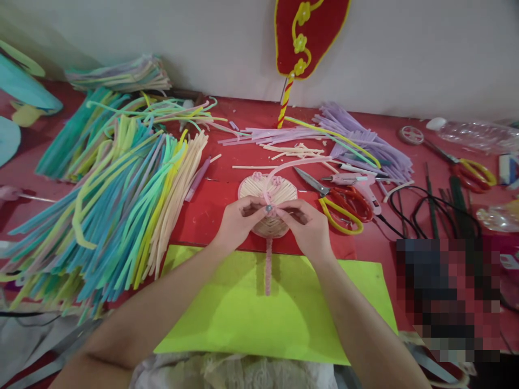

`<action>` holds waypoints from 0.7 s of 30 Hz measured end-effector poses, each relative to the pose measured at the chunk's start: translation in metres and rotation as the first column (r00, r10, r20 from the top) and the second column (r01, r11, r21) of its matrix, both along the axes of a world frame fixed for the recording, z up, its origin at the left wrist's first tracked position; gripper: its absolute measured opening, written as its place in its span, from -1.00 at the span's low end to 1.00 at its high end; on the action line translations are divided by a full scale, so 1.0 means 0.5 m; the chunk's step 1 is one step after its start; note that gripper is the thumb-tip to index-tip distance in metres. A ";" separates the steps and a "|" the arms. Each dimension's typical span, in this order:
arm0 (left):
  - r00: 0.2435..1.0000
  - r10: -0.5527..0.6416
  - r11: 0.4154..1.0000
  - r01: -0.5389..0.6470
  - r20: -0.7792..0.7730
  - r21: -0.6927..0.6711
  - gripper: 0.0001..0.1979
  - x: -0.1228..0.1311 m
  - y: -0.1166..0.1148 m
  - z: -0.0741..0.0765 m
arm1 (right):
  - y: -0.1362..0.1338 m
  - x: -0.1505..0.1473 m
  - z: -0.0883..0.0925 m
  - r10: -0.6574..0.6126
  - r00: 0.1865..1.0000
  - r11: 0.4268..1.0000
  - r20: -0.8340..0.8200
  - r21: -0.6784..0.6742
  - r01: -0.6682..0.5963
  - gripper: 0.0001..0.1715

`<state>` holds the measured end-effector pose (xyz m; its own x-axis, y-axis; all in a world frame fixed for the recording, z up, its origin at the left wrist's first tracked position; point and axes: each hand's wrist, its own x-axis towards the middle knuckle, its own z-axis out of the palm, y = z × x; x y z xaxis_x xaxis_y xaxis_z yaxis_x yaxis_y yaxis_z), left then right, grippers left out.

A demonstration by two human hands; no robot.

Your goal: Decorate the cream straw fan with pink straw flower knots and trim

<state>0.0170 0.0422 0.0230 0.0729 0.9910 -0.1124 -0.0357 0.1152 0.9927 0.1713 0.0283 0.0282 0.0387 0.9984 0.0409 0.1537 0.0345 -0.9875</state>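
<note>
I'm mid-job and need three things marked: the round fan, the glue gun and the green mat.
Round fan [271, 228]: head view, on the disc's lower part, below the fingers.
Glue gun [364, 183]: head view, on its pink body.
Green mat [233, 313]: head view, on its bare surface.

A place for making things by hand

I believe that this is a craft workshop, although a craft corner in a home is also possible. The red table [251, 116] stands against a plain wall [405, 59]. On it I see thick bundles of fuzzy coloured sticks [121, 205], scissors [323, 190], a pink glue gun [367, 189] and several short cut pieces [298, 150]. A red fan [286, 38] with yellow flowers [300, 43] and a small pale fan [255, 189] look like handmade work.
</note>
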 end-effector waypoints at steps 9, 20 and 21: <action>0.999 0.008 1.000 -0.008 -0.031 0.010 -0.79 0.004 -0.001 -0.007 | 0.005 0.003 -0.006 0.015 1.000 0.997 -0.013 -0.075 -0.016 -0.89; 0.997 0.009 1.000 -0.007 -0.082 0.024 -0.81 0.000 0.000 -0.008 | 0.005 0.006 -0.010 0.067 0.989 0.980 -0.135 -0.176 -0.091 -0.72; 0.996 0.012 1.000 -0.010 -0.086 0.023 -0.81 0.000 0.000 -0.008 | 0.004 0.007 -0.011 0.072 0.982 0.975 -0.172 -0.195 -0.106 -0.71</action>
<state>0.0170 0.0423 0.0191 0.0526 0.9940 -0.0955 0.0494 0.0930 0.9944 0.1750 0.0305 0.0228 -0.0612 0.9849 -0.1618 -0.0045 -0.1624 -0.9867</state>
